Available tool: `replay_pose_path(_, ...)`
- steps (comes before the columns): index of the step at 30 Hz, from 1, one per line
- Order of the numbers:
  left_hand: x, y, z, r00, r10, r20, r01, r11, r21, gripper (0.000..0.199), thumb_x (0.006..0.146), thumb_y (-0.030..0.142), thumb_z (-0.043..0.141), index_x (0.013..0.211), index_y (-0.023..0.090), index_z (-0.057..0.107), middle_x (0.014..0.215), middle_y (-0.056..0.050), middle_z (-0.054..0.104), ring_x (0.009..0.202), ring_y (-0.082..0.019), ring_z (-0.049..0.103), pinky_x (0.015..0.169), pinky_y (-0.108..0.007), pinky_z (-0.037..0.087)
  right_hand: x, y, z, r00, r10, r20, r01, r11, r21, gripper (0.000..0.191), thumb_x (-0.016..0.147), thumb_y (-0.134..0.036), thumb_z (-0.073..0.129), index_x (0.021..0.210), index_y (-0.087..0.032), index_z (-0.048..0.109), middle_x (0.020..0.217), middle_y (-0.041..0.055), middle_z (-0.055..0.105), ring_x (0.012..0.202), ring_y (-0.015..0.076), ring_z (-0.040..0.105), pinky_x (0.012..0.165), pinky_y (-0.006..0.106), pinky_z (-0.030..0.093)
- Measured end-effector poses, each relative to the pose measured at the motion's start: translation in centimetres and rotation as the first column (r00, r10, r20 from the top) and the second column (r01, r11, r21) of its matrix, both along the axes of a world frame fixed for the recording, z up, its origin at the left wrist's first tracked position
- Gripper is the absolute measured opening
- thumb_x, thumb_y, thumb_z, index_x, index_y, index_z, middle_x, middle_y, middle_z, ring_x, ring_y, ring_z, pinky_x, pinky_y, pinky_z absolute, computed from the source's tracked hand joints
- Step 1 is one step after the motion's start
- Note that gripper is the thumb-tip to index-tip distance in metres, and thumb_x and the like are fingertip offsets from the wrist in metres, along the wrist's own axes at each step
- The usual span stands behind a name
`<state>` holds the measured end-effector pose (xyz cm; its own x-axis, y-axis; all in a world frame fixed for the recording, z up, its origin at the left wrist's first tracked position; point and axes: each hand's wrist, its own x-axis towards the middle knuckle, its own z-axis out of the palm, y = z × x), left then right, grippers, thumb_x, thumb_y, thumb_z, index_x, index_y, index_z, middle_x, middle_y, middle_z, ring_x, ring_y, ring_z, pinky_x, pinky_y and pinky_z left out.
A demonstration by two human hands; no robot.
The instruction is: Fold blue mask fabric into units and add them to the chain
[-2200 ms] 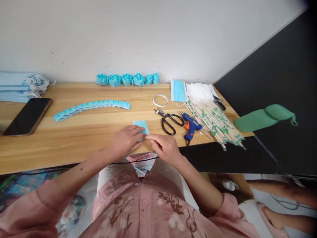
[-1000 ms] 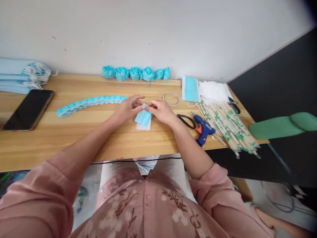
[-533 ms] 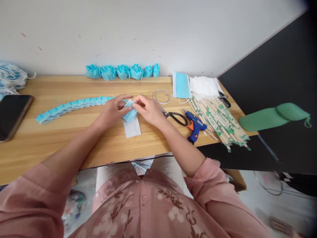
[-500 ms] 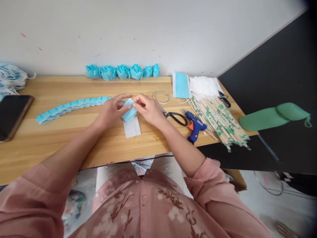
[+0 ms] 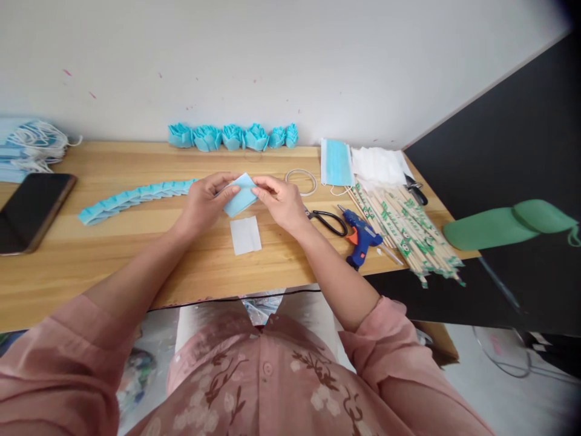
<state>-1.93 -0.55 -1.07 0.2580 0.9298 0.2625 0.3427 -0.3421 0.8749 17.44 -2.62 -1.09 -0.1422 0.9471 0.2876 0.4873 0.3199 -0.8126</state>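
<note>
A light blue piece of material [image 5: 242,197] is held up between both hands above the wooden table. My left hand [image 5: 209,197] pinches its left side between thumb and fingers. On the other side, my right hand [image 5: 278,200] grips the right corner the same way. A white square [image 5: 246,235] lies flat on the table just below the blue piece. To the left, an overlapping row of folded blue pieces [image 5: 136,195] curves across the table, its right end reaching behind my left hand.
Blue flowers [image 5: 232,137] line the wall. A tape ring [image 5: 313,183], black-handled scissors [image 5: 333,221], a blue glue gun [image 5: 362,236], wrapped sticks [image 5: 408,233], a mask [image 5: 336,162] and a green bottle [image 5: 485,229] are right. A phone [image 5: 34,212] and stacked masks [image 5: 27,145] sit left.
The blue piece is opened out wider and no longer overlaps the white square. My right hand has shifted slightly right along its edge. The whole view has shifted a little.
</note>
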Motion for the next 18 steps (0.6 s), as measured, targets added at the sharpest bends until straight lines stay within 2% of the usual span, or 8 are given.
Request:
replay_pose_path(3,-0.1,0.3,-0.2,1.000,-0.003,-0.013,0.003,1.000,-0.019,0.039,0.086,0.051,0.063,0.105,0.017,0.072,0.090,-0.006,0.074,0.077,-0.018,0.065,0.062,-0.026,0.048,0.8,0.4,-0.1,0.998,-0.066,0.013,0.066,0.997,0.036,0.032,0.098,-0.036,0.051,0.120,-0.023,0.069,0.114,0.0039,0.075,0.103,0.0181,0.070,0.092,0.032,0.054)
replay_pose_path(5,-0.2,0.3,-0.1,0.999,-0.033,-0.042,0.031,0.999,-0.037,0.034,0.083,0.049,0.067,0.093,0.017,0.072,0.082,-0.004,0.072,0.072,-0.016,0.062,0.060,-0.025,0.045,1.9,0.9,0.1,0.987,-0.154,0.034,0.152,0.986,0.074,0.036,0.100,-0.038,0.045,0.125,-0.022,0.066,0.111,0.0053,0.075,0.102,0.0180,0.070,0.092,0.033,0.054)
replay_pose_path(8,-0.1,-0.1,0.4,0.988,-0.143,-0.053,0.140,0.989,-0.057,0.031,0.080,0.047,0.069,0.080,0.016,0.070,0.077,-0.004,0.069,0.068,-0.014,0.059,0.059,-0.024,0.042,3.9,1.5,1.0,0.943,-0.321,0.093,0.310,0.944,0.111,0.041,0.102,-0.036,0.036,0.130,-0.019,0.062,0.111,0.0082,0.074,0.100,0.0193,0.070,0.091,0.034,0.053)
replay_pose_path(11,-0.1,-0.4,0.9,0.951,-0.300,-0.080,0.292,0.951,-0.100,0.030,0.080,0.046,0.069,0.077,0.016,0.070,0.071,-0.002,0.067,0.064,-0.013,0.057,0.058,-0.023,0.041,5.5,1.5,2.7,0.876,-0.388,0.287,0.368,0.921,0.125,0.041,0.101,-0.030,0.036,0.130,-0.018,0.063,0.117,0.0097,0.074,0.107,0.0220,0.068,0.093,0.036,0.051)
replay_pose_path(13,0.0,-0.5,0.9,0.908,-0.401,-0.123,0.384,0.913,-0.136,0.029,0.080,0.046,0.068,0.078,0.017,0.071,0.070,-0.001,0.068,0.064,-0.013,0.057,0.058,-0.023,0.041,6.1,1.3,3.7,0.787,-0.349,0.509,0.361,0.929,0.080,0.037,0.097,-0.029,0.045,0.126,-0.021,0.067,0.118,0.0097,0.074,0.109,0.0258,0.067,0.091,0.037,0.049)
replay_pose_path(15,-0.1,-0.5,0.7,0.869,-0.464,-0.172,0.444,0.884,-0.144,0.028,0.081,0.044,0.067,0.081,0.017,0.073,0.073,-0.002,0.070,0.065,-0.013,0.059,0.059,-0.023,0.041,6.3,1.1,4.4,0.667,-0.259,0.698,0.358,0.934,0.004,0.033,0.094,-0.030,0.050,0.119,-0.022,0.071,0.117,0.0104,0.075,0.108,0.0284,0.067,0.086,0.036,0.049)
replay_pose_path(18,-0.2,-0.2,0.2,0.842,-0.479,-0.247,0.467,0.878,-0.110,0.026,0.083,0.041,0.065,0.084,0.017,0.073,0.078,-0.003,0.073,0.068,-0.014,0.061,0.061,-0.024,0.041,6.5,1.0,4.6,0.514,-0.107,0.851,0.346,0.934,-0.091,0.027,0.091,-0.030,0.057,0.110,-0.021,0.074,0.114,0.0118,0.076,0.104,0.0276,0.068,0.078,0.032,0.046)
